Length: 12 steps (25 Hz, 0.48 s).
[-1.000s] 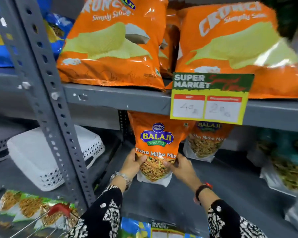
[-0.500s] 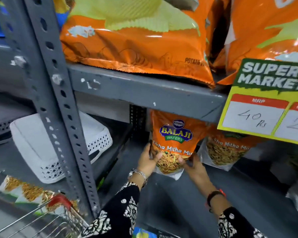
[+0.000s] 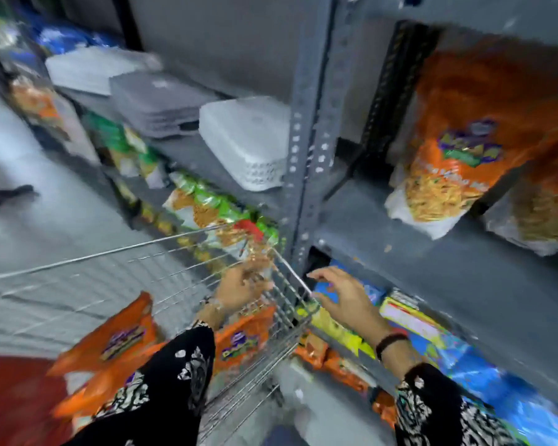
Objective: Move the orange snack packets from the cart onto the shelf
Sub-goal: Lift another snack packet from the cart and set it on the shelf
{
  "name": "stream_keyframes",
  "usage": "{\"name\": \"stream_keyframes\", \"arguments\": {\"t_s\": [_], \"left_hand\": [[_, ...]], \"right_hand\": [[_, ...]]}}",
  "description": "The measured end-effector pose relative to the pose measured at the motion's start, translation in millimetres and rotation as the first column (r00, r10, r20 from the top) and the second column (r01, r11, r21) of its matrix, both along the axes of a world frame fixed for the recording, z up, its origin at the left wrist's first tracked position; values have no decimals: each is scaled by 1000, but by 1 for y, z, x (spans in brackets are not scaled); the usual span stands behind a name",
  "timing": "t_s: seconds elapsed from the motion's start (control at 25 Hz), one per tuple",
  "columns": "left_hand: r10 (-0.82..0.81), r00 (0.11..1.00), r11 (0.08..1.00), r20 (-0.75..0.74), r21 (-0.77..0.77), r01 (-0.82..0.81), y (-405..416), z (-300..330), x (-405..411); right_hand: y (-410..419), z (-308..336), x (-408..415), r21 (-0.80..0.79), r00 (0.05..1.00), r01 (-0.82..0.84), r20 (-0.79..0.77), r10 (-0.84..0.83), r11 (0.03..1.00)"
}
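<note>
The view is blurred by motion. An orange snack packet (image 3: 458, 149) stands upright on the grey shelf (image 3: 384, 239) at the right, with a second one (image 3: 548, 201) beside it. Several more orange packets (image 3: 110, 342) lie in the wire cart (image 3: 281, 317) at the lower left. My left hand (image 3: 242, 284) hovers over the cart's corner with fingers loosely curled and nothing in it. My right hand (image 3: 345, 294) hangs just right of the cart's rim, fingers spread, empty.
A perforated grey upright (image 3: 306, 162) divides the shelving. An upturned white basket (image 3: 248, 146) and grey trays (image 3: 155, 101) sit on the left shelf, with green packets (image 3: 207, 204) below. Blue and yellow packets (image 3: 432, 336) fill the lowest shelf at the right.
Both hands have let go of the orange packet, which now stands on the shelf, and have dropped back toward the cart. The view has swung down and left.
</note>
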<state>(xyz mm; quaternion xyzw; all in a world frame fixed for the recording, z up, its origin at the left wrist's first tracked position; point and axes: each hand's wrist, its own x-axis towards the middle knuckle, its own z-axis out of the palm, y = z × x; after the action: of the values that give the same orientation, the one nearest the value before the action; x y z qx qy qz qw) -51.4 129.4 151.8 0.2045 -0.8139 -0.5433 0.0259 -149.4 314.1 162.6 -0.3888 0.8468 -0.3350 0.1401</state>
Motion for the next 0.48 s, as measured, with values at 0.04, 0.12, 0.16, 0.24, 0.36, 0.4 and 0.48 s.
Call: {"name": "stream_keyframes", "arguments": {"t_s": [0.04, 0.12, 0.16, 0.24, 0.36, 0.4, 0.48], "left_hand": [[-22, 991, 995, 131, -93, 34, -12, -6, 23], [-108, 912, 954, 395, -219, 207, -28, -28, 53], [-130, 860, 926, 494, -249, 283, -36, -41, 64], [-94, 804, 917, 587, -264, 300, -46, -66, 80], [42, 799, 948, 600, -275, 157, -64, -85, 79], [51, 824, 957, 564, -264, 122, -74, -90, 71], [113, 868, 976, 484, -217, -5, -105, -95, 52]], "right_hand": [[-17, -9, 11, 126, 993, -115, 31, 112, 985], [-45, -29, 22, 300, 963, -269, 85, 255, 915], [-59, -40, 25, 359, 951, -309, 94, 295, 881], [-86, -62, 26, 485, 932, -340, 58, 358, 806], [-123, -83, 16, 601, 918, -261, -87, 387, 755], [-136, -85, 10, 593, 931, -217, -114, 347, 776], [-169, -94, -9, 514, 957, -138, -151, 247, 847]]}}
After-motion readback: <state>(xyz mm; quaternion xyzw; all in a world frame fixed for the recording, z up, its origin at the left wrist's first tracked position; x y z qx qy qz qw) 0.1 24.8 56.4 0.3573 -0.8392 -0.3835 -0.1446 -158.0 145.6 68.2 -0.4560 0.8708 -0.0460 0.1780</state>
